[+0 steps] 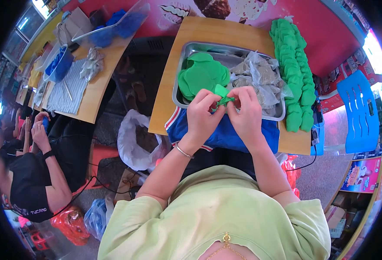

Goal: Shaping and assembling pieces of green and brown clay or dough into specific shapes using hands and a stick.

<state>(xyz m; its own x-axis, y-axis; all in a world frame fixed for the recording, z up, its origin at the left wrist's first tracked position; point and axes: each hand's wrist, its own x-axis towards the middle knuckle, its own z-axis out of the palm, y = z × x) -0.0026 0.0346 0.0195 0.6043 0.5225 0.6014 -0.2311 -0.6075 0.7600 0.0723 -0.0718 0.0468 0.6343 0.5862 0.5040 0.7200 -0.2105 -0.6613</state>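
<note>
A small piece of green fabric is pinched between my two hands, above the near edge of a metal tray. My left hand grips it from the left, thumb and fingertips together. From the other side my right hand pinches it too. Behind them, flat rounded green pieces lie in a loose pile in the left part of the metal tray. Clear plastic bags with greyish-brown contents fill the tray's right part. Blue cloth with a striped edge hangs under my wrists.
Long stacked rows of puffy green pieces line the right side of the wooden table. A white plastic bag stands on the floor at left. Another person sits at a table on the left. A blue chair stands right.
</note>
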